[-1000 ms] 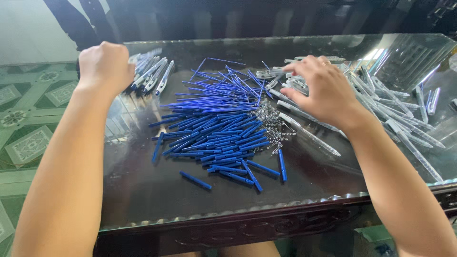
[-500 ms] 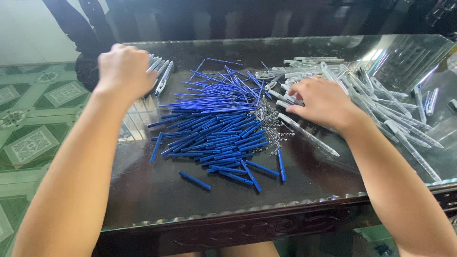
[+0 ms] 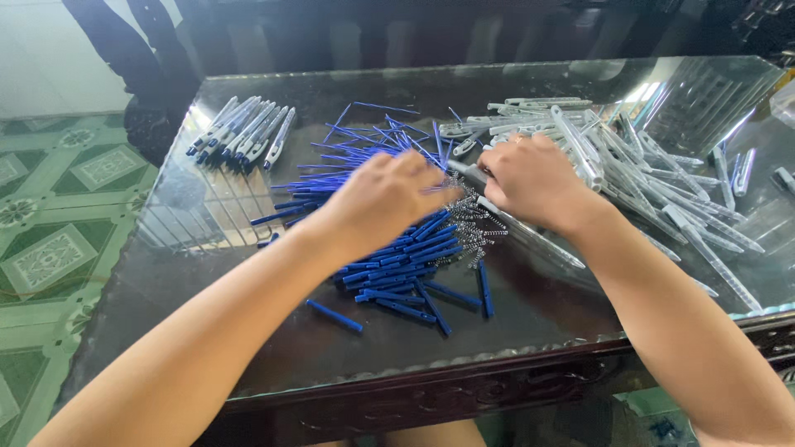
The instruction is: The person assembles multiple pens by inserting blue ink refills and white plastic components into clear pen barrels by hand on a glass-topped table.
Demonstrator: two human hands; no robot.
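Observation:
My left hand (image 3: 385, 203) hovers over the middle of a pile of blue pen parts (image 3: 406, 265), its fingers curled and blurred, so what they hold is unclear. Close beside it my right hand (image 3: 534, 182) grips a clear grey pen barrel (image 3: 462, 170), whose tip sticks out toward the left hand's fingertips. Small metal springs (image 3: 476, 228) lie scattered just below the two hands. Thin blue refills (image 3: 364, 136) fan out behind the pile.
A heap of clear pen barrels (image 3: 646, 165) covers the right side of the glass-topped table (image 3: 248, 348). A row of assembled pens (image 3: 244, 128) lies at the back left. Green patterned floor tiles (image 3: 50, 248) are to the left, and dark chair legs behind.
My left hand has swung from the row of assembled pens at the back left to the middle of the blue pile. My right hand drew slightly left and nearer, meeting it.

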